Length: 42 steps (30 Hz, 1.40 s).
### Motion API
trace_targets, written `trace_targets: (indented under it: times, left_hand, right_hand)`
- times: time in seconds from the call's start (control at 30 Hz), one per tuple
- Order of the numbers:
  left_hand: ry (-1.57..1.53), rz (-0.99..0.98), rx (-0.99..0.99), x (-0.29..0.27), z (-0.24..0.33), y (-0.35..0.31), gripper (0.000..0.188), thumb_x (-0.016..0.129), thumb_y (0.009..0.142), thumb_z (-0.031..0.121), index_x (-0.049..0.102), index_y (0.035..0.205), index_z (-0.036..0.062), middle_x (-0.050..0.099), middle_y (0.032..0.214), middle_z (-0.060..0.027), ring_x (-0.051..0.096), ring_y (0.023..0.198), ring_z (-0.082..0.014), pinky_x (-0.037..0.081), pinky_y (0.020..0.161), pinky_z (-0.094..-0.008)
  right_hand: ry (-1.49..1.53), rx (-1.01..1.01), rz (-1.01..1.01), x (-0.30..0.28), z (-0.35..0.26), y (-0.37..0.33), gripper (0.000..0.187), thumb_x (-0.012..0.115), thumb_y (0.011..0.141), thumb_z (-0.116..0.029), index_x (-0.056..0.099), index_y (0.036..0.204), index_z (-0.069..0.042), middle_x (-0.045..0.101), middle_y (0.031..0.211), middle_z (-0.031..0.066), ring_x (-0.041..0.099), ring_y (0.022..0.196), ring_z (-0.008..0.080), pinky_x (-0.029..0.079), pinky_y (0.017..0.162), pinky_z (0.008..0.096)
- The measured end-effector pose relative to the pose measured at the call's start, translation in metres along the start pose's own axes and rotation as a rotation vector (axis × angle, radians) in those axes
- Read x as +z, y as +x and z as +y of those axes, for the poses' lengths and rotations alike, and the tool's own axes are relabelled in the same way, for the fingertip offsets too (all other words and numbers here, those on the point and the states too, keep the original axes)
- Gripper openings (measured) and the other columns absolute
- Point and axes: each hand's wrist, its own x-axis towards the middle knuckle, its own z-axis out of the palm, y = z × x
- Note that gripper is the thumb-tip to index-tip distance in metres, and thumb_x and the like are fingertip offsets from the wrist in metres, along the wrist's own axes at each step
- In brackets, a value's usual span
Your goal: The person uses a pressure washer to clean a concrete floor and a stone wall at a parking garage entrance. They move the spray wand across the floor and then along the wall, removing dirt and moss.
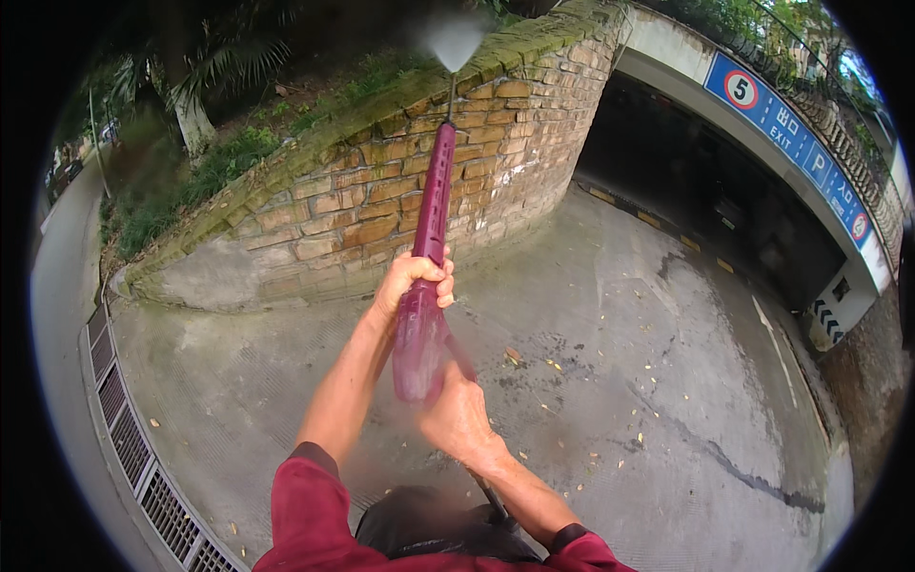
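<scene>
Lettering (783, 136) in white, beside a round red-ringed mark, runs along a blue sign (762, 112) in the head view, above a garage opening (658, 143) whose inside is mostly too dark to make out. Dark chevrons mark the pale pillar (855, 291) at its right. A maroon spray gun (432, 205) stands out mid-view, pointing away toward a mossy-topped stone wall (381, 210). The left hand (417, 279) is wrapped around its body; the right hand (460, 412) grips it at the rear, most fingers hidden and that end blurred. A pale fan of spray (453, 43) at the nozzle veils the greenery behind. Part of a hose (491, 496) shows beside the right forearm. At the lower edge, a black shape (438, 524) is cut off and unclear.
</scene>
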Motion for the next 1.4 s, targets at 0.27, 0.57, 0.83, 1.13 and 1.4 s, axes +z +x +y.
trace_targets:
  times: [0.27, 0.57, 0.83, 1.13, 1.4]
  left_hand:
    - [0.004, -0.112, -0.164, -0.074, 0.099, 0.011, 0.043, 0.054, 0.071, -0.003, 0.043, 0.113, -0.0022, 0.053, 0.081, -0.0111, 0.055, 0.059, -0.0196, 0.047, 0.051, -0.037]
    - [0.009, -0.098, -0.292, -0.156, 0.213, 0.053, 0.033, 0.053, 0.073, -0.001, 0.044, 0.104, -0.0024, 0.052, 0.08, -0.0101, 0.054, 0.06, -0.0177, 0.048, 0.053, -0.0347]
    - [0.025, -0.245, -0.24, -0.191, 0.238, 0.123, 0.035, 0.056, 0.073, -0.001, 0.043, 0.105, -0.0035, 0.053, 0.078, -0.0088, 0.056, 0.058, -0.0172, 0.05, 0.052, -0.0343]
    - [0.07, -0.307, -0.3, -0.197, 0.253, 0.254, 0.027, 0.056, 0.073, 0.001, 0.044, 0.098, -0.0013, 0.054, 0.075, -0.0105, 0.057, 0.058, -0.0187, 0.052, 0.053, -0.0346]
    - [0.087, -0.401, -0.317, -0.202, 0.272, 0.34, 0.008, 0.055, 0.072, 0.004, 0.05, 0.078, 0.0005, 0.054, 0.067, -0.0111, 0.055, 0.057, -0.0196, 0.052, 0.056, -0.0344]
  right_hand:
    - [-0.059, 0.079, 0.099, 0.097, -0.085, 0.064, 0.037, 0.064, 0.064, -0.003, 0.045, 0.095, 0.007, 0.061, 0.08, 0.031, 0.062, 0.081, 0.0489, 0.049, 0.076, 0.0507]
    - [-0.05, 0.235, 0.09, 0.169, -0.171, 0.168, 0.041, 0.063, 0.066, -0.005, 0.047, 0.1, 0.011, 0.062, 0.08, 0.0291, 0.064, 0.083, 0.0455, 0.05, 0.074, 0.0463]
    - [-0.051, 0.176, 0.178, 0.192, -0.158, 0.242, 0.038, 0.062, 0.064, -0.003, 0.045, 0.096, 0.009, 0.061, 0.077, 0.0305, 0.062, 0.079, 0.0485, 0.049, 0.074, 0.0481]
    - [-0.081, 0.169, 0.285, 0.162, -0.13, 0.356, 0.038, 0.062, 0.067, -0.004, 0.046, 0.1, 0.009, 0.062, 0.085, 0.0322, 0.061, 0.087, 0.0491, 0.048, 0.077, 0.0476]
    - [-0.152, 0.241, 0.393, 0.149, -0.125, 0.436, 0.043, 0.066, 0.066, -0.006, 0.051, 0.104, 0.006, 0.063, 0.088, 0.0292, 0.061, 0.09, 0.0461, 0.048, 0.08, 0.0452]
